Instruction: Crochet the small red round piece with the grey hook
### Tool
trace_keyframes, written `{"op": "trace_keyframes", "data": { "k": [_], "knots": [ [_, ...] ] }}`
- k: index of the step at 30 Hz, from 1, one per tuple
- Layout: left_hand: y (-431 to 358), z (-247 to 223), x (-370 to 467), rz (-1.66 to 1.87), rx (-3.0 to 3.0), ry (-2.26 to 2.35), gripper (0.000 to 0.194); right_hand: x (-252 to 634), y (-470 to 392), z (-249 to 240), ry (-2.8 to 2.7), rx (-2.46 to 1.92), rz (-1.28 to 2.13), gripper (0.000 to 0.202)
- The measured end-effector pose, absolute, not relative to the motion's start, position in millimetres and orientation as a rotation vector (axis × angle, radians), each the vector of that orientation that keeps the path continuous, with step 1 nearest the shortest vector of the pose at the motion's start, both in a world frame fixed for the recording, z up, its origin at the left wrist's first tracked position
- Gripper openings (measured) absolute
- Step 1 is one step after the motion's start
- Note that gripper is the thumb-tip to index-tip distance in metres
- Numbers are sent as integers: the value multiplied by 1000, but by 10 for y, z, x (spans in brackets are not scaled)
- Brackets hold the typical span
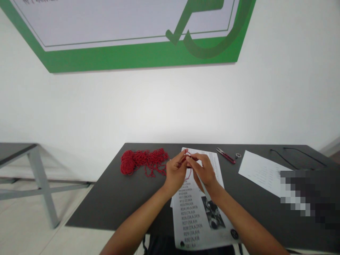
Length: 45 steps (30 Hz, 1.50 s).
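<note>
My left hand is closed, its fingertips pinching a strand of red yarn that loops around the fingers. Against it, my right hand is closed too, thumb and finger meeting at the same yarn. A slim pale strip shows below my right hand; I cannot tell what it is. Both hands are above a printed pattern sheet with rows of text and a dark photo. To the left lies a ball of red yarn with a loose, tangled heap beside it.
Red-handled thread snips and a small metal ring lie at the back right of the dark table. Farther right are another paper, thin dark glasses temples and a pixelated patch. A second table stands left.
</note>
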State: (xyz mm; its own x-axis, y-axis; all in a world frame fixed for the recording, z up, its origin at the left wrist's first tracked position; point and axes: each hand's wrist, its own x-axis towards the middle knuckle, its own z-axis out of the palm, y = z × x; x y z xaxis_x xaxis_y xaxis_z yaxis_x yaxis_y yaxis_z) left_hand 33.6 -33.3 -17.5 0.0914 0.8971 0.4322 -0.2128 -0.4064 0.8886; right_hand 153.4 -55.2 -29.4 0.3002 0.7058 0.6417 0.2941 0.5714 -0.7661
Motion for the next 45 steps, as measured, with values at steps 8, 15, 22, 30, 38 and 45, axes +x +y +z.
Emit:
{"op": "trace_keyframes", "data": {
  "k": [8, 15, 22, 30, 38, 45],
  "knots": [
    [-205, -96, 250, 1423, 1099, 567, 44, 1681, -650, -105, -1568, -774, 310, 9],
    [-284, -14, 232, 1396, 1021, 430, 50, 1698, -662, -90, -1533, -691, 401, 9],
    [-270, 25, 180, 1334, 960, 282, 41, 1728, -714, -31, -1548, -674, 514, 14],
    [-275, 0, 173, 1289, 858, 285, 45, 1695, -775, 29, -1519, -712, 530, 17],
    [-320, 96, 161, 1197, 765, 271, 51, 1646, -762, -107, -1365, -609, 838, 16],
    [-344, 75, 189, 1129, 734, 217, 48, 1516, -716, -28, -904, -352, 1316, 20]
  ]
}}
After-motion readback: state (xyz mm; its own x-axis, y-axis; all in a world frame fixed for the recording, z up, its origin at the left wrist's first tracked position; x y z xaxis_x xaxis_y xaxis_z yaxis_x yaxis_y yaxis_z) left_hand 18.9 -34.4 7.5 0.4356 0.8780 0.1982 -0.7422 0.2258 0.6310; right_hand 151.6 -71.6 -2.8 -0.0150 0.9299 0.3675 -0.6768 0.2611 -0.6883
